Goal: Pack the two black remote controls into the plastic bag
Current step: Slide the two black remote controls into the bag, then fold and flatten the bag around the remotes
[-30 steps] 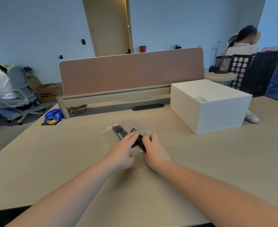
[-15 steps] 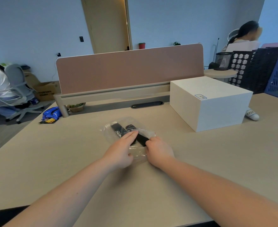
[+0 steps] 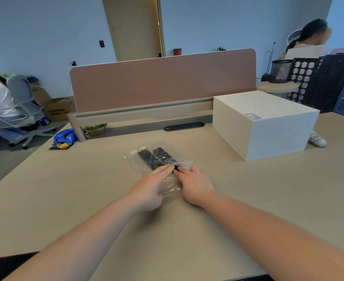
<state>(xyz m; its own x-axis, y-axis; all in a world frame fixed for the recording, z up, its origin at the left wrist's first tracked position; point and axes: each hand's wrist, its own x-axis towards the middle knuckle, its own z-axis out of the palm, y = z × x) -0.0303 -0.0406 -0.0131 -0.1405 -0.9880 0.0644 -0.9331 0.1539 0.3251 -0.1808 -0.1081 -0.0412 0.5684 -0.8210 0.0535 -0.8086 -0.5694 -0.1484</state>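
Both hands (image 3: pixel 173 184) flat on plastic bag (image 3: pixel 168 186), two remotes (image 3: pixel 154 158) inside, labels unreadable

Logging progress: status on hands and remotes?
Left hand, right hand flat on plastic bag. Both black remote controls inside. Nothing obstructing.

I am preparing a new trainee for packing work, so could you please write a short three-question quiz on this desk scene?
1. True or false: both slim black remote controls lie inside the clear plastic bag.
2. Which hand rests nearer the large white rectangular box: A) left hand, B) right hand?
3. Fill in: the bag lies flat on the beige wooden ____.

Key: 1 true, as far as the view shows; 2 B; 3 desk.
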